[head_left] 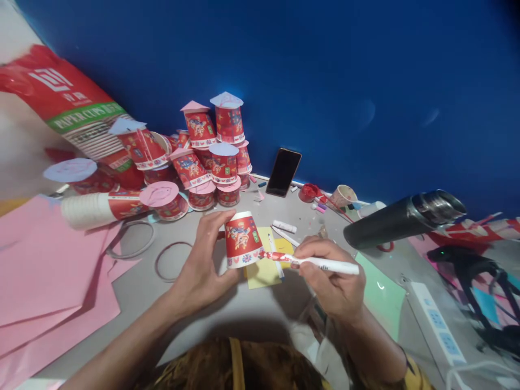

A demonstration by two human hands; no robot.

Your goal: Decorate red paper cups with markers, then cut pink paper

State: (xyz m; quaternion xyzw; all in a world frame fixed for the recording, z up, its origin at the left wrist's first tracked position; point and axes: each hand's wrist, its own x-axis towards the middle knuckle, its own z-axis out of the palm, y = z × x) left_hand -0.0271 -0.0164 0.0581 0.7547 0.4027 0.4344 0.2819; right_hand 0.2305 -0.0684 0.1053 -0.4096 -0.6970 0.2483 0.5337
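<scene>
My left hand (203,265) is wrapped round a red patterned paper cup (242,239), held upside down above the grey table (195,295). My right hand (331,276) grips a white pen-like stick (329,265) whose red-and-white striped tip touches the cup's lower rim. A yellow paper sheet (266,265) lies just beneath the cup and the stick.
A pile of red cups capped with pink and lilac paper (207,157) stands at the back left, beside a long sleeve of stacked cups (93,208). Pink paper sheets (49,276) cover the left. A black phone (283,172), a dark flask (402,216) and a power strip (436,322) sit right.
</scene>
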